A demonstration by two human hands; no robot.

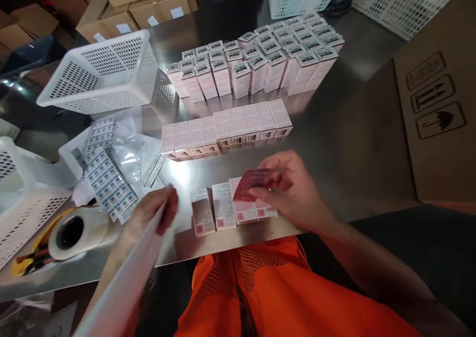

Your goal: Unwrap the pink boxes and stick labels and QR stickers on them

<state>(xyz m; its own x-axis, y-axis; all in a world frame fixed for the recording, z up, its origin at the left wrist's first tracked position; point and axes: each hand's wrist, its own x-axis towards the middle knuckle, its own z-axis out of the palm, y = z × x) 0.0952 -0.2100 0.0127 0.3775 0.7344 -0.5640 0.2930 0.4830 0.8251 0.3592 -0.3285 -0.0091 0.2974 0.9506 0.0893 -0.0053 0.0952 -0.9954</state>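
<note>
My left hand [148, 210], left of the front boxes, is closed on the edge of a long whitish sheet [124, 277] that hangs toward me, blurred. Between the thumb and fingers of my right hand [297, 193] is a red see-through sticker [250, 186], held over the front boxes and covering part of them. Those few small cartons [224, 208] lie side by side at the table's near edge, printed with text and red square codes. Behind them runs a row of pale pink cartons [227, 124]. Farther back, many more cartons [241, 69] stand upright with barcodes on top.
At left are a white perforated basket [100, 96], label sheets with printed codes [107, 183], a tape roll [91, 233] and a yellow-handled tool [26, 265]. A large cardboard box [439, 158] borders the right side. More white baskets [305, 0] stand at the back.
</note>
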